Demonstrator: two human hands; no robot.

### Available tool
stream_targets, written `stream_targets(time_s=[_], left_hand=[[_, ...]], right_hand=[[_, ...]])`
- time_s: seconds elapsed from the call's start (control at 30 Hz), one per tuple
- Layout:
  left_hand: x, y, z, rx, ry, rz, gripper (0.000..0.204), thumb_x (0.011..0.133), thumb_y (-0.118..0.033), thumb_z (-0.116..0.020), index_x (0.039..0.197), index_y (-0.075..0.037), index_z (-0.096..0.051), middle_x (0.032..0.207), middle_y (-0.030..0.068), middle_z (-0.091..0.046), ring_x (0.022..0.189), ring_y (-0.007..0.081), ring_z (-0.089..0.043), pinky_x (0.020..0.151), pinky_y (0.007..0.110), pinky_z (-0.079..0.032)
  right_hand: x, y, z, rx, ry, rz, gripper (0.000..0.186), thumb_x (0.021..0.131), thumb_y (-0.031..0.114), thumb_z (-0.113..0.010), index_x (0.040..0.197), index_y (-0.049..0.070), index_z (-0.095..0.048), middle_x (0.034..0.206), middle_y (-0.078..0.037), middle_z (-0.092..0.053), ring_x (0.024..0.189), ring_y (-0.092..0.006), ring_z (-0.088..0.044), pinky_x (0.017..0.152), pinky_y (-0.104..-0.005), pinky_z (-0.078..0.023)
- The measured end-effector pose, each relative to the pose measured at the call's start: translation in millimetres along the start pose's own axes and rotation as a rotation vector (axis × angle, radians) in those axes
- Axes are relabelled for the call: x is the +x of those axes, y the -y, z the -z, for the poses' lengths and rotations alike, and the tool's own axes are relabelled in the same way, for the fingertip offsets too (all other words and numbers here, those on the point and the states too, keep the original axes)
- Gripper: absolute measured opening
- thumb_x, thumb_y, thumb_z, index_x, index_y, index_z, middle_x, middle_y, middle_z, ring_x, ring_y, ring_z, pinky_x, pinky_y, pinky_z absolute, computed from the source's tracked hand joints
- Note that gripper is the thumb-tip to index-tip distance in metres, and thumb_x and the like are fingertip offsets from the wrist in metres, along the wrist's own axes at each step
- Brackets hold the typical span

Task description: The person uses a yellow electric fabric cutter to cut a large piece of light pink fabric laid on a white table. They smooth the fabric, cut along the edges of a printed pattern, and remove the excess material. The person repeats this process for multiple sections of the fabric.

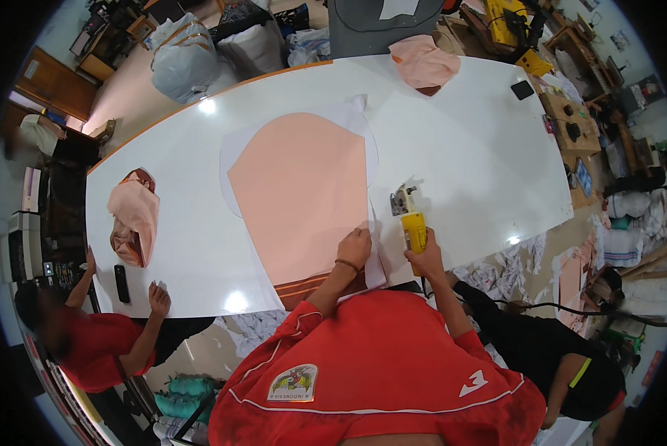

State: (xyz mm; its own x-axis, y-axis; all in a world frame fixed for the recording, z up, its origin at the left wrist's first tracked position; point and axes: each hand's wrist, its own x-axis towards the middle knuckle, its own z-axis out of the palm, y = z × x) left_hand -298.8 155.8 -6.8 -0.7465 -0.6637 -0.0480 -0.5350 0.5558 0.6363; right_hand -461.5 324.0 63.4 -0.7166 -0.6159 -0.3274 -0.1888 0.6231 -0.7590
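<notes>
A large peach fabric piece (304,186) with a rounded far end and a rust-brown striped near band (296,290) lies flat on the table. White paper (233,145) shows beneath it, past its edges. My left hand (354,247) is closed at the fabric's right edge, fingers curled and seeming to pinch it; the fingertips are partly hidden. To the right of the fabric, my right hand (425,256) grips the yellow body of an electric fabric cutter (414,229). Its metal cutting head points away from me over bare tabletop, apart from the fabric.
Bunched peach garments lie on the white table (490,149): one garment (134,215) left, another garment (425,63) at the far edge. A black phone-like object (121,284) lies near a person (103,342) at left. Another person (549,357) is at right, beside a black cable (564,306).
</notes>
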Motion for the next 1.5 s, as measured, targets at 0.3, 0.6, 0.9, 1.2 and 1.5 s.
stream_targets(time_s=[0.3, 0.6, 0.9, 1.2, 1.5], left_hand=[[-5.2, 24.5, 26.1, -0.449, -0.110, -0.074, 0.020, 0.093, -0.016, -0.071, 0.106, -0.002, -0.076, 0.114, 0.0215, -0.075, 0.100, 0.0380, -0.074, 0.086, 0.043, -0.061], [-7.8, 43.6, 21.0, -0.551, -0.085, -0.144, 0.020, 0.093, -0.016, -0.072, 0.106, -0.001, -0.075, 0.116, 0.0206, -0.075, 0.107, 0.0384, -0.072, 0.092, 0.044, -0.059], [-2.3, 46.1, 20.4, -0.565, -0.136, -0.210, 0.017, 0.094, -0.016, -0.071, 0.105, -0.003, -0.075, 0.109, 0.0201, -0.075, 0.104, 0.0400, -0.071, 0.092, 0.046, -0.058], [-4.7, 51.4, 21.2, -0.581, -0.030, -0.187, 0.019, 0.092, -0.019, -0.074, 0.106, -0.006, -0.077, 0.108, 0.0172, -0.076, 0.102, 0.0382, -0.072, 0.092, 0.046, -0.058], [-4.7, 51.0, 26.5, -0.605, -0.066, -0.223, 0.016, 0.092, -0.016, -0.075, 0.104, -0.006, -0.076, 0.105, 0.0167, -0.075, 0.099, 0.0384, -0.071, 0.087, 0.047, -0.058]], right_hand=[[-5.9, 55.3, -35.3, -0.353, 0.014, 0.046, 0.077, 0.077, 0.023, -0.076, 0.144, 0.005, -0.042, 0.103, -0.031, -0.072, 0.097, -0.0520, -0.071, 0.084, -0.0586, -0.057], [5.9, 64.5, -62.7, -0.269, 0.010, 0.001, 0.073, 0.079, 0.029, -0.080, 0.139, 0.006, -0.044, 0.103, -0.034, -0.071, 0.097, -0.0535, -0.070, 0.084, -0.0607, -0.057], [15.7, 78.6, -76.8, -0.268, -0.029, -0.050, 0.070, 0.080, 0.028, -0.080, 0.136, 0.005, -0.045, 0.108, -0.032, -0.072, 0.101, -0.0532, -0.070, 0.087, -0.0580, -0.058], [34.7, 90.6, -86.0, -0.264, -0.065, -0.079, 0.065, 0.079, 0.025, -0.080, 0.130, 0.005, -0.046, 0.108, -0.033, -0.071, 0.103, -0.0538, -0.070, 0.086, -0.0581, -0.057], [79.8, 99.5, -85.8, -0.297, -0.069, -0.061, 0.063, 0.077, 0.025, -0.080, 0.125, 0.002, -0.047, 0.111, -0.034, -0.071, 0.106, -0.0520, -0.070, 0.089, -0.0558, -0.058]])
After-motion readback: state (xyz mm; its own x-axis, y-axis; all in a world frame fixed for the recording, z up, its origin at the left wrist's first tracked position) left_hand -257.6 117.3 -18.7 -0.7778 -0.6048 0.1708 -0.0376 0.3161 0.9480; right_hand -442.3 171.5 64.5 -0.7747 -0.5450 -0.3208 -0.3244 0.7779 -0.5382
